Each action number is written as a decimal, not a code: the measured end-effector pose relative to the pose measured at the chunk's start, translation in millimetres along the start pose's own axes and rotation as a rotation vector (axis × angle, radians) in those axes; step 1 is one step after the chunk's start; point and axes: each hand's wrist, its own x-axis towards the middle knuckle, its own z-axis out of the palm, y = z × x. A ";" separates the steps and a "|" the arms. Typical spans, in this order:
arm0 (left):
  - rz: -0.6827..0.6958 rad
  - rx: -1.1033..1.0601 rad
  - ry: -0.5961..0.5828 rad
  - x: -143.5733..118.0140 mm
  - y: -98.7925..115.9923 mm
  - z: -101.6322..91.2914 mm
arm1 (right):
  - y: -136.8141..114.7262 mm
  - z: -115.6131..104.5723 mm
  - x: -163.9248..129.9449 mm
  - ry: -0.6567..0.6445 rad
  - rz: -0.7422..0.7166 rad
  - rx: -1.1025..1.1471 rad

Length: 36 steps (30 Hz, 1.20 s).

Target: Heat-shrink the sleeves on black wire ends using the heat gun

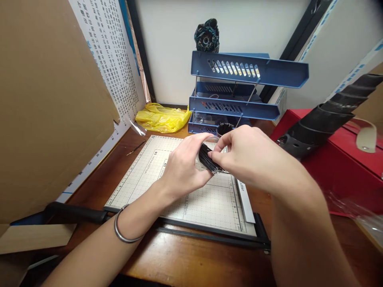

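Observation:
Both of my hands meet above a paper trimmer board (140,175) printed with a grid. My left hand (182,167) grips a bundle of thin black strands (208,158) from the left. My right hand (248,153) pinches the same bundle from the right, and a clear round container (214,140) shows between the fingers. A silver bangle (121,229) circles my left wrist. Just behind my hands stands another tuft of black strands (224,127), upright.
A blue three-tier letter tray (239,87) stands at the back, a yellow plastic bag (163,117) to its left. Cardboard sheets (44,111) lean at the left. A red box (335,167) and a black spiral-wrapped tube (329,115) are at the right. The trimmer's black handle (74,213) lies along the front.

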 end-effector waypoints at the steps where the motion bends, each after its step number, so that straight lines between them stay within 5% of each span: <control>1: -0.008 0.003 0.001 -0.1 -0.2 0.0 | -0.3 0.1 0.3 0.005 0.004 0.000; 27: -0.119 -0.005 0.045 1.7 1.6 -1.1 | 7.0 -6.2 1.9 0.090 0.079 0.086; 36: -0.114 0.014 0.040 1.6 2.0 -1.1 | 11.0 -7.1 2.1 0.080 -0.059 0.137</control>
